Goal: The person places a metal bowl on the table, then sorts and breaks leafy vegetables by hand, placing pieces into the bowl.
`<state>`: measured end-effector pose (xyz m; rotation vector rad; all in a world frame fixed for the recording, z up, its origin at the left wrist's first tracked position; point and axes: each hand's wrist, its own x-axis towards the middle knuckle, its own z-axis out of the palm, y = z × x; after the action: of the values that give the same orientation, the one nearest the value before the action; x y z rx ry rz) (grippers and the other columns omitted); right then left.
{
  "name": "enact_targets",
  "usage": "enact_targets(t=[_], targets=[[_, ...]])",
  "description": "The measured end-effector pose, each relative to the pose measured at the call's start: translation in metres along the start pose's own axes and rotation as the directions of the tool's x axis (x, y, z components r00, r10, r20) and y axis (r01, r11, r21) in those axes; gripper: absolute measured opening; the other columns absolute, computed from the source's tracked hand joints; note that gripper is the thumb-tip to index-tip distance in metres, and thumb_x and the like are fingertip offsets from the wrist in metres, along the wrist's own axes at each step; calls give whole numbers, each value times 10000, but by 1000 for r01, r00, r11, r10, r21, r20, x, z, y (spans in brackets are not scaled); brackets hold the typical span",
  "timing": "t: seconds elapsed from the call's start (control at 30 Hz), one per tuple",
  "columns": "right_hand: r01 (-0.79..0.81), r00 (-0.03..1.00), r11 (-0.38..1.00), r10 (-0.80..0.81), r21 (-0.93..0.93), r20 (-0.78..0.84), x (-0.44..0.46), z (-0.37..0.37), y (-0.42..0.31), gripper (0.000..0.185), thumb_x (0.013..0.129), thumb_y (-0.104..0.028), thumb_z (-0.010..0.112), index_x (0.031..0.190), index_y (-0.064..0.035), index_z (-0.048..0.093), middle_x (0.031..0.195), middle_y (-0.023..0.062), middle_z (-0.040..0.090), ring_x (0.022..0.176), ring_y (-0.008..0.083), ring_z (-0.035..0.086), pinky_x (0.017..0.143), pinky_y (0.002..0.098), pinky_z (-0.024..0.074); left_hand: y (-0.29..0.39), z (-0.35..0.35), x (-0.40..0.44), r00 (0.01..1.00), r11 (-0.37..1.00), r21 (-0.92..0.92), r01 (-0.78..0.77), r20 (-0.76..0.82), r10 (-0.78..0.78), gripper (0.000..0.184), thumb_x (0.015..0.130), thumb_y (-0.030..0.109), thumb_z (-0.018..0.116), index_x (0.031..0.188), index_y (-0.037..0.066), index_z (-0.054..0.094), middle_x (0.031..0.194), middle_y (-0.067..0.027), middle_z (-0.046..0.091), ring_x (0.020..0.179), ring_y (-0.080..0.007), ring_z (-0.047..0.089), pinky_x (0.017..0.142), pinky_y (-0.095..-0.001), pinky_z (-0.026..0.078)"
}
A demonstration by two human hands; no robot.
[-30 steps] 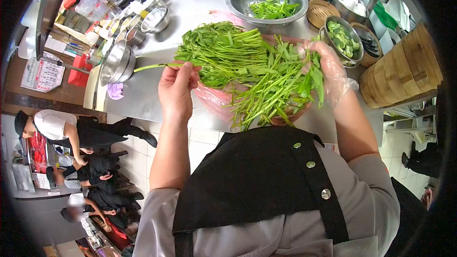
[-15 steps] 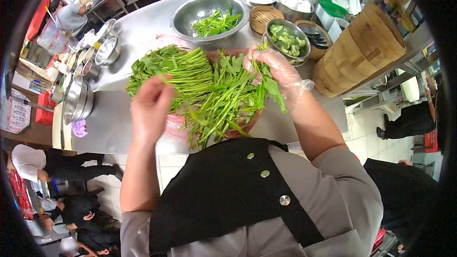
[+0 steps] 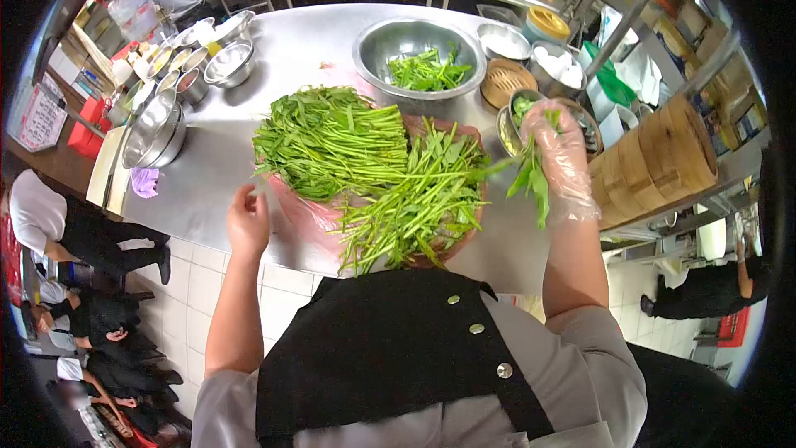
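Observation:
My right hand, in a clear plastic glove, is closed around a small bunch of leafy greens. Leaves hang down from it beside the bowl of broccoli, which the hand partly covers. Over the steel table's left front part, my left hand is raised with fingers curled; anything between the fingertips is too small to make out. Between my hands lie a neat bundle of long-stemmed greens and a looser pile of the same greens, on pinkish plastic.
A large steel bowl with cut greens stands behind the piles. At right are a bamboo lid, a bowl of eggs and tall bamboo steamers. Steel bowls and a purple cloth sit at left. Other people stand lower left and right.
My right hand has moved right, away from the pile, carrying the bunch of greens. My left hand has drawn back left and toward me, off the bundle. The view has shifted.

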<state>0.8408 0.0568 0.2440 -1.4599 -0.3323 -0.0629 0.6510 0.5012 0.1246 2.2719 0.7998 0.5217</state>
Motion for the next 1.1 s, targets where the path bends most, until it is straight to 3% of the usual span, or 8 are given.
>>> enact_targets(t=[0.07, 0.17, 0.23, 0.3, 0.5, 0.83, 0.93, 1.1], targets=[[175, 981, 938, -192, -300, -28, 17, 15, -34, 60, 960, -71, 629, 994, -22, 633, 883, -8, 631, 793, 104, 585, 724, 266, 483, -42, 9, -11, 982, 963, 245, -115, -119, 148, 296, 899, 157, 690, 1167, 31, 676, 1080, -165, 674, 992, -325, 642, 889, -414, 512], [565, 766, 488, -609, -665, 205, 67, 45, -60, 151, 909, -110, 667, 1032, -26, 642, 930, 113, 693, 827, 188, 646, 781, 313, 512, -50, 15, -26, 956, 919, 360, -162, -175, 237, 260, 880, 164, 677, 1118, 58, 698, 1151, -157, 647, 1083, -363, 596, 964, -466, 470], [437, 878, 535, -428, -723, 214, 102, 72, -71, 249, 915, -227, 646, 1095, -54, 649, 1026, 196, 709, 928, 308, 692, 854, 386, 524, -50, 17, -29, 951, 928, 334, -164, -198, 239, 238, 875, 174, 672, 1087, 72, 709, 1173, -145, 643, 1109, -362, 584, 982, -474, 457], [430, 884, 397, -369, -811, 288, 137, 104, -69, 361, 931, -339, 603, 1169, -70, 646, 1099, 227, 706, 1020, 397, 681, 910, 459, 516, -55, 17, -28, 948, 944, 293, -150, -229, 222, 215, 877, 186, 669, 1058, 81, 716, 1166, -130, 651, 1107, -348, 591, 976, -464, 461], [338, 921, 126, 159, -933, 356, 205, 154, 23, 763, 871, -456, 662, 1496, -68, 458, 1417, 235, 574, 1310, 374, 562, 1117, 441, 431, -61, 17, -26, 929, 945, 288, -157, -282, 240, 175, 871, 191, 680, 1004, 91, 735, 1137, -115, 669, 1105, -335, 600, 975, -460, 467], [529, 837, 500, -176, -686, 518, 61, 109, 33, 392, 917, -214, 720, 1258, -28, 665, 1225, 196, 695, 1162, 326, 665, 1000, 401, 514, -64, 15, -25, 928, 948, 280, -152, -290, 235, 164, 868, 186, 685, 998, 103, 742, 1122, -92, 681, 1069, -326, 614, 939, -447, 488], [381, 890, 700, -101, -604, 444, 10, 89, 38, 288, 897, -142, 734, 1156, -23, 700, 1138, 188, 712, 1091, 327, 683, 951, 406, 524, -60, 16, -26, 937, 950, 277, -146, -270, 222, 164, 877, 169, 681, 1013, 95, 735, 1128, -104, 678, 1067, -331, 613, 953, -430, 487], [570, 805, 631, -303, -527, 509, -34, 74, 42, 192, 852, -55, 739, 1039, -23, 707, 1018, 173, 714, 929, 345, 690, 857, 400, 535, -60, 16, -24, 944, 930, 336, -148, -231, 234, 172, 882, 172, 680, 1028, 99, 733, 1147, -105, 672, 1076, -333, 601, 951, -428, 488]])
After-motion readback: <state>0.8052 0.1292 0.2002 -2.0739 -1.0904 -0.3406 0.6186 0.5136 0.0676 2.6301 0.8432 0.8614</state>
